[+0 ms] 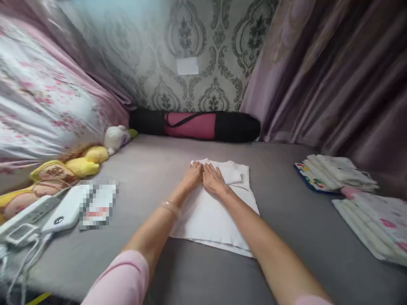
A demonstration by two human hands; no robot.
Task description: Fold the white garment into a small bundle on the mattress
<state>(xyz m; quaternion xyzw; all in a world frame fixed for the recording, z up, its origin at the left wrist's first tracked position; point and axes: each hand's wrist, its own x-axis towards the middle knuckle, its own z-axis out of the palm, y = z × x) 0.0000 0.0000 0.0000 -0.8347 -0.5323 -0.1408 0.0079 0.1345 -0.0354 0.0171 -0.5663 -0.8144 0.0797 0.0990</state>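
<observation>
1. Nearest my camera I see a pink sleeve (pixel 122 277) on the left forearm, with a pale bracelet (pixel 171 208) at the wrist further out.
2. My landmark is the white cloth (pixel 210 216), folded and lying flat on the grey bed (pixel 286 237), about mid-bed straight ahead of me.
3. The left hand (pixel 192 176) rests palm-down on the far part of the white cloth, fingers released and flat, grasping nothing.
4. The right hand (pixel 213 178) lies just beside it, touching it thumb-side, also flat on the white cloth with fingers stretched out, holding nothing.
5. A smaller folded flap (pixel 232 173) sits on the white cloth's far end, just right of the right hand.
6. Left of the white cloth, well apart, lie a white device (pixel 62 212) with cables and a blurred-out patch I cannot read.
7. Further left are yellow soft toys (pixel 82 163) and a floral quilt (pixel 41 114).
8. Beyond the white cloth, against the patterned wall, lies a black and pink rolled bag (pixel 197 125).
9. Right of the white cloth, well apart, sit two stacks of folded cloths (pixel 337 173), by the purple curtain (pixel 333 72).
</observation>
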